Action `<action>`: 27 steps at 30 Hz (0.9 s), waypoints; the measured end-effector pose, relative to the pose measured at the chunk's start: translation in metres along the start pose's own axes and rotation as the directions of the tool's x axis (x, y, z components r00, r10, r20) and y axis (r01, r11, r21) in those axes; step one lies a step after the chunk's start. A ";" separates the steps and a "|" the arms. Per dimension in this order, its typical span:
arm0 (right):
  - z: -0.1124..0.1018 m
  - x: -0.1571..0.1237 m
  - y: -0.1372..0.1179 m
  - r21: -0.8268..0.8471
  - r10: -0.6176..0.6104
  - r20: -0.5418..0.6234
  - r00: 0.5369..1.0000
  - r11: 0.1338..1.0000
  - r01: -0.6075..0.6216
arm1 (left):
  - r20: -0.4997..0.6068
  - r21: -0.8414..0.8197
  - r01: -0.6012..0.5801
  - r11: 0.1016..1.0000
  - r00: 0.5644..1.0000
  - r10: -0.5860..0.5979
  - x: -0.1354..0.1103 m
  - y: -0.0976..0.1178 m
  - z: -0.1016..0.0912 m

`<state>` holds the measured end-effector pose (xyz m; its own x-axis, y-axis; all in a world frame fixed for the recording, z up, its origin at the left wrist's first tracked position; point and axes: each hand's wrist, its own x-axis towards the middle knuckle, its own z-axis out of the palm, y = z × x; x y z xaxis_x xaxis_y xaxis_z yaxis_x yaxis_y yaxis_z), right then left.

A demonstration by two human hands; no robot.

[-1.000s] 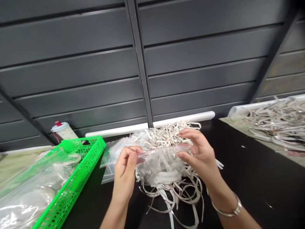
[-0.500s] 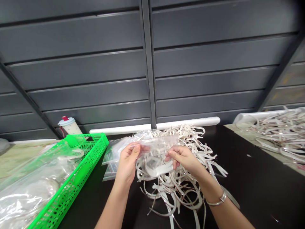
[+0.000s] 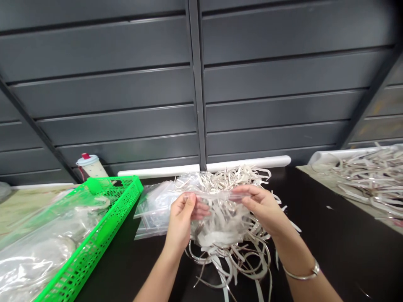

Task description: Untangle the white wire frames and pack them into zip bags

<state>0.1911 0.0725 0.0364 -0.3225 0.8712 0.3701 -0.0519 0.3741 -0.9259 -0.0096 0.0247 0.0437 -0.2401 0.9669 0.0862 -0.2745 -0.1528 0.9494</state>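
Observation:
Both my hands hold a clear zip-top plastic bag (image 3: 220, 222) up above the black table, pinching its top edge between fingers and thumbs. My left hand (image 3: 182, 222) grips the bag's left end, and my right hand (image 3: 261, 207) grips the right end. White strips with a shiny edge fill the lower part of the bag. A tangled heap of the same strips (image 3: 233, 262) lies under and behind the bag, partly hidden by it. A thin metal bangle (image 3: 302, 274) circles my right wrist.
A bright green perforated crate (image 3: 108, 218) holding plastic-wrapped bundles stands at the left. Flat clear bags (image 3: 151, 214) lie beside it. Another strip pile (image 3: 368, 186) sits at the right on a pale surface. A lidded cup (image 3: 90, 165) and a white rail (image 3: 204, 166) stand against the grey panel wall.
My hands have risen and moved apart, stretching the bag's top edge flat. More strips now sit inside the bag. The heap below looks lower than half a second ago.

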 end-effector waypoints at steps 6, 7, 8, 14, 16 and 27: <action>0.007 -0.014 -0.022 -0.418 -0.209 -0.121 0.970 0.897 0.141 | 0.076 0.206 -0.170 0.964 0.985 0.157 -0.017 0.009 0.000; 0.010 -0.018 -0.028 -0.517 -0.275 -0.108 0.955 0.836 0.182 | 0.099 0.263 -0.213 0.941 0.976 0.193 -0.021 0.010 0.001; 0.015 -0.022 -0.033 -0.603 -0.331 -0.080 0.940 0.767 0.218 | 0.133 0.326 -0.263 0.908 0.964 0.231 -0.024 0.012 0.002; 0.049 -0.043 -0.050 -0.698 -0.462 0.035 0.886 0.623 0.353 | 0.406 0.544 -0.552 0.631 0.832 0.378 -0.042 0.019 0.006; 0.043 -0.043 -0.051 -0.671 -0.411 0.067 0.909 0.655 0.346 | 0.412 0.552 -0.565 0.613 0.824 0.388 -0.043 0.020 0.005; -0.005 -0.015 -0.024 -0.089 -0.073 0.170 0.983 0.992 0.089 | -0.095 0.015 -0.272 0.962 0.958 0.272 -0.025 0.019 -0.001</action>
<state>0.2016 0.0516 0.0534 -0.4742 0.7746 0.4185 0.0035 0.4770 -0.8789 -0.0097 -0.0026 0.0588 -0.3930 0.8649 0.3123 -0.1844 -0.4068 0.8947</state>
